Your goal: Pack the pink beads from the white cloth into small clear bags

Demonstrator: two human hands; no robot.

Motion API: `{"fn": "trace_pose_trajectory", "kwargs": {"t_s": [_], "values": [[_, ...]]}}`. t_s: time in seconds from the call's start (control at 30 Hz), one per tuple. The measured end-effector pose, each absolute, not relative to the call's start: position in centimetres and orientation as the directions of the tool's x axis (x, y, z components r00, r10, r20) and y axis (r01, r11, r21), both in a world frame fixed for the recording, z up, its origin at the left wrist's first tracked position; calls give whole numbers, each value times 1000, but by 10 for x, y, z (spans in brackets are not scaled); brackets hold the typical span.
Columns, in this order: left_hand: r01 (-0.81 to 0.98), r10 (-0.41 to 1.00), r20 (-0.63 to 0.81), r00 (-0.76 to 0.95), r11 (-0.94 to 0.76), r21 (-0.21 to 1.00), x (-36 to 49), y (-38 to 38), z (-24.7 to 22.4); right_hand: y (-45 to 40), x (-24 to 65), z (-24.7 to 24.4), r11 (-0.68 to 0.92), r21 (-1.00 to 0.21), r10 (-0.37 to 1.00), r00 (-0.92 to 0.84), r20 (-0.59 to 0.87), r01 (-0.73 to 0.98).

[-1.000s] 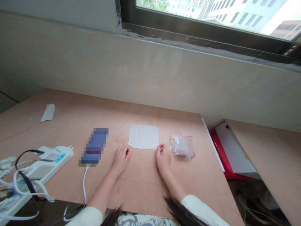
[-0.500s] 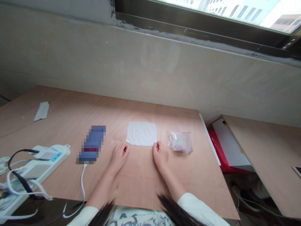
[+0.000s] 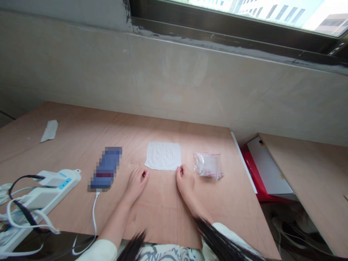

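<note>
My left hand (image 3: 137,180) rests on the wooden tabletop, fingers curled in and nothing seen in it. Close to its fingertips lies a white sheet of tissue (image 3: 163,156), flat and slightly wrinkled. My right hand (image 3: 185,180) is curled into a loose fist at the tissue's near right corner, also with nothing showing in it. Whether its knuckles touch the tissue I cannot tell. Right of that hand sits a clear zip bag (image 3: 208,166) with a red seal line and small pinkish contents that are hard to make out.
A phone (image 3: 105,169), its screen blurred, lies on the left with a white charging cable (image 3: 95,214). Beyond it are a power strip (image 3: 61,186) full of plugs and a scrap of white paper (image 3: 49,130). A second table (image 3: 307,166) stands across a gap on the right.
The camera view has tilted slightly. Both hands, the tissue and the bag keep their places on the table.
</note>
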State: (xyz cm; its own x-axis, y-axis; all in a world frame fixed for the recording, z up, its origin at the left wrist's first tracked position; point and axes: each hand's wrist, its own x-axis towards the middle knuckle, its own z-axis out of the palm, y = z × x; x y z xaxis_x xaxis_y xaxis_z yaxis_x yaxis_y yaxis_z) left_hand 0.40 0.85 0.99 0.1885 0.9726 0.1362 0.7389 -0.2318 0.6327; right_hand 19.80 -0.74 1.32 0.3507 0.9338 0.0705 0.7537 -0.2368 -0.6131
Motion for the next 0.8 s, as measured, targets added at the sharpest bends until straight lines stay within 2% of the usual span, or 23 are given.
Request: {"fn": "trace_pose_trajectory", "kwargs": {"t_s": [0.17,0.33,0.5,0.6,0.7,0.77,0.8], "values": [[740,973,142,184,-232,631,4,9,10,-8,198,16,-249,-643,930,365,52,725],[743,975,140,171,-220,632,4,8,9,-7,203,18,-233,-721,939,343,6,652],[746,974,143,178,-228,625,4,9,10,-10,207,32,-192,-852,952,304,-41,488],[749,973,148,178,-231,621,5,10,11,-18,219,54,-155,-902,924,382,12,404],[744,973,149,178,-232,626,5,10,11,-22,248,69,-217,-840,781,605,157,498],[738,972,153,180,-236,632,4,10,11,-21,272,67,-331,-710,681,678,276,621],[736,971,154,181,-238,634,4,10,11,-20,283,64,-399,-655,652,701,289,641]]}}
